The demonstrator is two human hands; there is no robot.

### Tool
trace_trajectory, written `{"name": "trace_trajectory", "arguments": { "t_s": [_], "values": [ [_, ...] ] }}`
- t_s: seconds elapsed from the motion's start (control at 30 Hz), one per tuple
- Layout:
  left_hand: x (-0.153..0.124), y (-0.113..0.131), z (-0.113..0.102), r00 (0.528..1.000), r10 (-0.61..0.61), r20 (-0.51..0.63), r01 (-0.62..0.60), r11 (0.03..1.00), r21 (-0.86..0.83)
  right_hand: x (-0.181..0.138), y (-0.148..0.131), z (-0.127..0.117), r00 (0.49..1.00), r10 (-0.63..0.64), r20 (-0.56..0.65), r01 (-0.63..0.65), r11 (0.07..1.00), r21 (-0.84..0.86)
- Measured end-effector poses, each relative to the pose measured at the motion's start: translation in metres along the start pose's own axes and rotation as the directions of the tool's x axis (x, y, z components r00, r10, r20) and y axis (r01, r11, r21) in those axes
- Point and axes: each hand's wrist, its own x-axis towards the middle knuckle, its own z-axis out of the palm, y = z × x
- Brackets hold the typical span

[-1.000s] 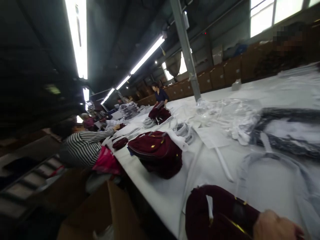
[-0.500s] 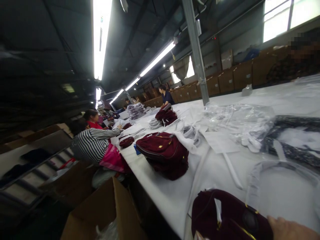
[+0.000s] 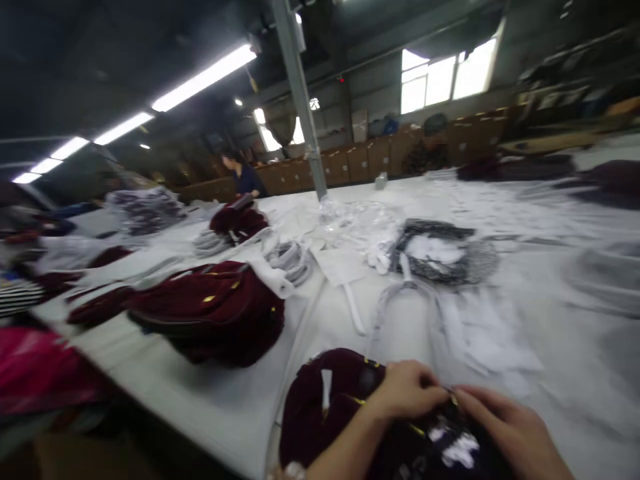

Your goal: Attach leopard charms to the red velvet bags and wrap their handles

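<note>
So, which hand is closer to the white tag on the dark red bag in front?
The left. The left hand rests on the dark red bag, a short way right of the white tag. The right hand lies farther right, beyond the left.

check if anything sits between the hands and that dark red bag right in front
Nothing visible does. The left hand and the right hand both rest directly on the dark red bag at the near edge of the white table, fingertips meeting at a gold fitting on top.

dim hall, ceiling strip lights (image 3: 200,79), bright windows (image 3: 440,80) (blurred), apparently cardboard boxes (image 3: 360,162) along the wall.
</note>
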Motion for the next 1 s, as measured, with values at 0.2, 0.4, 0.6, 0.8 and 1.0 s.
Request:
{"name": "trace_trajectory", "arguments": {
  "t_s": [0.2,0.4,0.6,0.8,1.0],
  "values": [
    [0.006,-0.016,-0.005,0.996,0.085,0.037,-0.080,0.989,-0.127,-0.001,-0.015,0.003,0.996,0.078,0.045,-0.084,0.985,0.148],
    [0.005,-0.017,-0.002,0.994,0.108,-0.009,-0.108,0.978,-0.176,-0.006,-0.021,0.003,0.992,0.073,-0.107,-0.095,0.971,-0.221],
    [0.005,-0.016,-0.002,0.995,0.100,-0.021,-0.102,0.968,-0.230,-0.002,-0.039,-0.001,0.997,-0.025,-0.076,-0.020,0.843,-0.537],
    [0.005,-0.012,-0.005,0.994,0.112,-0.009,-0.110,0.957,-0.268,0.007,-0.054,-0.004,0.999,-0.036,0.038,0.052,0.724,-0.688],
    [0.006,-0.016,-0.004,0.993,0.119,-0.004,-0.115,0.950,-0.289,0.015,-0.063,-0.004,0.992,-0.037,0.120,0.118,0.611,-0.782]
  ]
}}
